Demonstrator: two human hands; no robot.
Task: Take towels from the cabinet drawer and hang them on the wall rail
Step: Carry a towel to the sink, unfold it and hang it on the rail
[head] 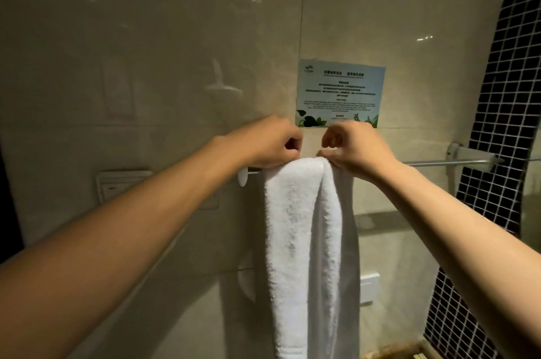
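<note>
Left hand [272, 142] & right hand [351, 145], fingers curled, each pinch the white towel [304, 241] at its fold atop the wall rail [439, 163], prob. to even the drape.

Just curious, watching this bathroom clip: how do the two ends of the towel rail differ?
The rail's left end stops in a white rounded cap beside the left hand; its right end runs into a boxy wall bracket beyond the right hand. The left end sits close to the white towel; the right stretch is bare. Both belong to one thin metal bar.
</note>
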